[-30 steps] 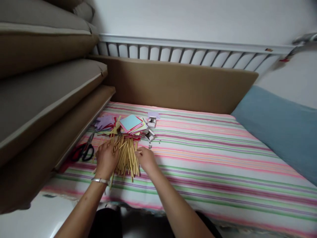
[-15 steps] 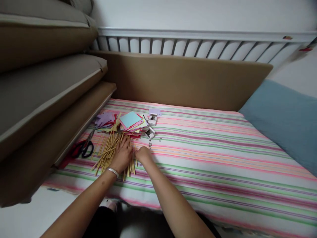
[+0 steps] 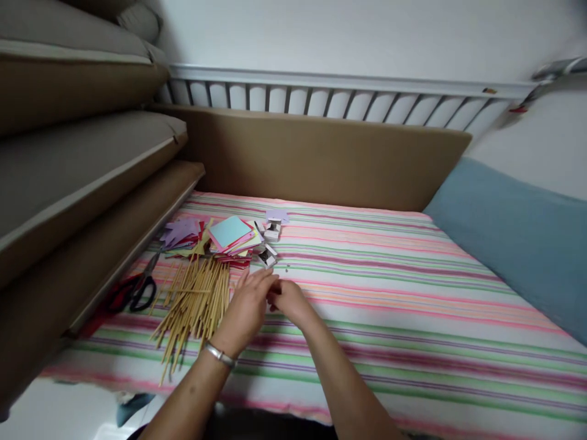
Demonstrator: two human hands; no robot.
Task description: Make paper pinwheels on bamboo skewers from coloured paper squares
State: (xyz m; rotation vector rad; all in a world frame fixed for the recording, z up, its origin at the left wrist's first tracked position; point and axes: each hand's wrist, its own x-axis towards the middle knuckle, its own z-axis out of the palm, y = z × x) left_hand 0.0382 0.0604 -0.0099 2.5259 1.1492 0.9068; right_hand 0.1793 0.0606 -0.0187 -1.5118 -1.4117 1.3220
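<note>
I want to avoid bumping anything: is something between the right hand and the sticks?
Yes, the left hand: it lies between the right hand and the sticks. The scissors lie on the sticks' far side, out of that path.

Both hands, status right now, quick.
Left hand: outstretched toward the right; grip hidden, cannot be told.
Right hand: curled; whether it holds anything cannot be told.
</note>
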